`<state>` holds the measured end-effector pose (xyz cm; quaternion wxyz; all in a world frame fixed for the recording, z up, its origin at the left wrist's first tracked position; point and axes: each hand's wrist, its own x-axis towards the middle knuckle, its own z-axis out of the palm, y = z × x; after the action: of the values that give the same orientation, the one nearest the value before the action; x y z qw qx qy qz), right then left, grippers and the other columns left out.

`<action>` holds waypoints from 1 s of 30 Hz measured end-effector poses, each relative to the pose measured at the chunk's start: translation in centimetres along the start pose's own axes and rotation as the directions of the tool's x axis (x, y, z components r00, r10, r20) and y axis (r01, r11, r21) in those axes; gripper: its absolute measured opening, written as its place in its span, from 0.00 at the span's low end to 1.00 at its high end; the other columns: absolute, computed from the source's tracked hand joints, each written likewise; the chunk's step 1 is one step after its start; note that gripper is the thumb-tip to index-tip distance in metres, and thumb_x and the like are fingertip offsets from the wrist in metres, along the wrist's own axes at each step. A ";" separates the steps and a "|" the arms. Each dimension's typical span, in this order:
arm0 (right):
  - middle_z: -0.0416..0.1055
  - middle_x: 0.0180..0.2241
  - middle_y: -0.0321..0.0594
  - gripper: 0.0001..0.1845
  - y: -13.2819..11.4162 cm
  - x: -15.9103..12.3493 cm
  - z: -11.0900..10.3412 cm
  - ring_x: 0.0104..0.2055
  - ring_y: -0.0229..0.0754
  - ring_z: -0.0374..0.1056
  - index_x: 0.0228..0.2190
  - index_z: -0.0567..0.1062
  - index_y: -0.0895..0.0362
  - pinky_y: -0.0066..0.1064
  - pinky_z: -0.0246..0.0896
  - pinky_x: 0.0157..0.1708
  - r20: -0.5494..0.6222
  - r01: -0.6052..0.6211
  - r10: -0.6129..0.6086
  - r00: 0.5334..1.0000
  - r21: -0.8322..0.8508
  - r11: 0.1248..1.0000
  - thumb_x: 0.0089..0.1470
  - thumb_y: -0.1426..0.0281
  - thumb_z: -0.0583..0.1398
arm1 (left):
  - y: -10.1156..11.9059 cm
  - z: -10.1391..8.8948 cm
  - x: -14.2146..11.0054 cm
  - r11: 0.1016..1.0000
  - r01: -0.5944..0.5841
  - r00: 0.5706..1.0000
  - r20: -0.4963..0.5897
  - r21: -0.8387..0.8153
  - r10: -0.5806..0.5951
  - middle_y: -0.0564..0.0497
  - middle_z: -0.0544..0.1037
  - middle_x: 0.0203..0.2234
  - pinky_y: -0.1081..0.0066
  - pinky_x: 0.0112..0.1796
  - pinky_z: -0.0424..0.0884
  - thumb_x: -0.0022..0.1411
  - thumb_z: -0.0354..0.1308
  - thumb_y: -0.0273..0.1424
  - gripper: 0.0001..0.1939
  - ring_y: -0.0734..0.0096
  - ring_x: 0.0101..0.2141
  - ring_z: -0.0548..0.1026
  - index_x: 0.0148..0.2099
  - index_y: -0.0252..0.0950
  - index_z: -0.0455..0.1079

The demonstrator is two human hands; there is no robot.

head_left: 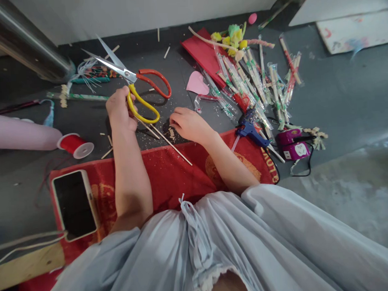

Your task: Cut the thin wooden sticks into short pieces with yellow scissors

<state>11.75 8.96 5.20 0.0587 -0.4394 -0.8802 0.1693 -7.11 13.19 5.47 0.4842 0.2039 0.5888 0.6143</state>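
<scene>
My left hand (120, 108) is closed on a pair of scissors (129, 75) near the yellow handle loop. The blades are apart and point away to the upper left; the red loop has no fingers in it. Below that hand, thin wooden sticks (171, 144) slant down to the right, their upper ends close to my fingers; whether I hold them I cannot tell. My right hand (193, 125) is low over the floor, fingers curled together beside a small heap of short cut stick pieces (171, 132). What its fingertips hold, if anything, is hidden.
A red towel (169, 176) lies before me, with a phone (75, 205) at left. Red thread spool (75, 145) stands beyond. To the right are a blue glue gun (251, 128), wrapped chopsticks (242, 81), a purple power adapter (293, 144) and a pink paper heart (197, 83).
</scene>
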 end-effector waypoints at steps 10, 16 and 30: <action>0.69 0.40 0.46 0.14 0.3 0.4 0.5 0.44 0.44 0.65 0.37 0.74 0.60 0.34 0.56 0.47 0.059 0.053 -0.055 0.997 0.028 0.998 0.60 0.78 0.49 | 0.0 0.0 -0.1 1.000 0.000 1.000 -0.010 -0.005 -0.001 0.58 0.64 0.15 0.76 0.18 0.47 0.63 0.50 0.25 0.13 0.84 0.15 0.54 0.25 0.35 0.63; 0.69 0.40 0.46 0.13 0.5 -0.5 -0.3 0.44 0.43 0.65 0.37 0.75 0.61 0.33 0.56 0.46 0.035 0.031 -0.035 0.999 0.096 0.995 0.60 0.76 0.50 | -0.1 -0.2 0.2 1.000 -0.027 1.000 0.001 0.000 0.027 0.58 0.64 0.16 0.75 0.18 0.48 0.64 0.50 0.25 0.12 0.85 0.15 0.54 0.26 0.34 0.63; 0.69 0.39 0.45 0.12 1.1 -2.3 -2.9 0.41 0.44 0.65 0.37 0.73 0.59 0.36 0.58 0.45 -0.091 -0.214 0.229 0.969 0.148 0.966 0.58 0.75 0.51 | 0.0 0.0 -0.1 1.000 -0.011 1.000 0.005 -0.011 0.011 0.59 0.63 0.14 0.77 0.17 0.47 0.63 0.49 0.25 0.13 0.86 0.13 0.53 0.25 0.33 0.63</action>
<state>14.69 8.46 7.66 0.1168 -0.5384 -0.8074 0.2111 -7.11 13.14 5.53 0.4835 0.2059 0.5830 0.6196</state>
